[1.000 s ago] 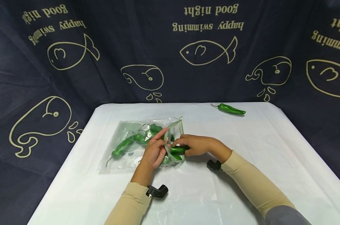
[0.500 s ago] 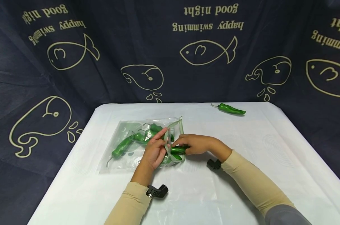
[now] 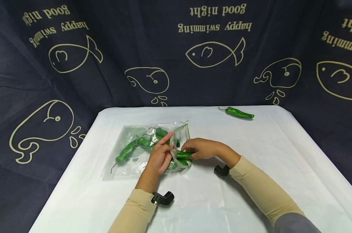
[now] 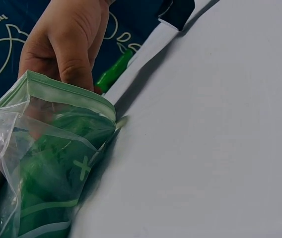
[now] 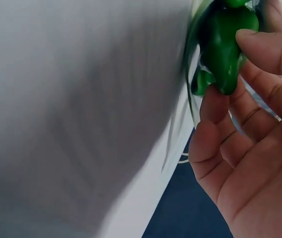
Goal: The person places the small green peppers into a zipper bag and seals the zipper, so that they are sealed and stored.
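Observation:
A clear zip bag (image 3: pixel 126 168) with a pale green edge lies on the white table, its mouth facing right. Several green chili peppers (image 3: pixel 126 152) show through the plastic. My left hand (image 3: pixel 159 158) holds the bag's upper layer at the mouth, index finger stretched along it. At the opening, my right hand (image 3: pixel 203 149) pinches the end of a green chili pepper (image 3: pixel 183 155) that is mostly inside. The right wrist view has the thumb on this pepper (image 5: pixel 228 47) and fingers bent beneath it. In the left wrist view the bag's green zip edge (image 4: pixel 71 94) stands raised off the table.
Another green chili pepper (image 3: pixel 238 113) lies alone near the table's back edge, right of centre. The white-covered table (image 3: pixel 251 139) ends at a dark curtain (image 3: pixel 176 87) with fish and whale drawings. A black wrist camera (image 3: pixel 163 198) sits on the left wrist.
The right hand's fingers have drawn back slightly from the bag's mouth, and the pepper at the opening sits a little further left. The left hand and bag look almost unmoved.

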`<action>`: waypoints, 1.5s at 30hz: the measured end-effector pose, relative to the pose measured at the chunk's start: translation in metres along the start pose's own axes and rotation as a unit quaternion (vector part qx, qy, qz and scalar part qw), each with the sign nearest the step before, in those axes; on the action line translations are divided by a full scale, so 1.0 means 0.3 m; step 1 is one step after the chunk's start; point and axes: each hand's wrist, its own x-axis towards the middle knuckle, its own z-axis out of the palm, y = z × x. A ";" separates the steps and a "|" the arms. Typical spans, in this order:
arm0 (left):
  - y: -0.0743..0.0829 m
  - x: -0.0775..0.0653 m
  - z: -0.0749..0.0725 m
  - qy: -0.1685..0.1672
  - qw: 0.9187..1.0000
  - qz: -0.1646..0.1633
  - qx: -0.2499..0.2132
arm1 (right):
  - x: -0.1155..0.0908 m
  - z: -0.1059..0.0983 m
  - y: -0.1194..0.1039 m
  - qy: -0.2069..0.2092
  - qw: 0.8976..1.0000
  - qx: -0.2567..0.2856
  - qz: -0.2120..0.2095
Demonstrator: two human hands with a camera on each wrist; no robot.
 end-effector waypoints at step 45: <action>0.000 0.002 0.000 -0.001 1.000 -0.005 0.004 | 0.037 0.020 0.004 0.000 1.000 -0.010 0.023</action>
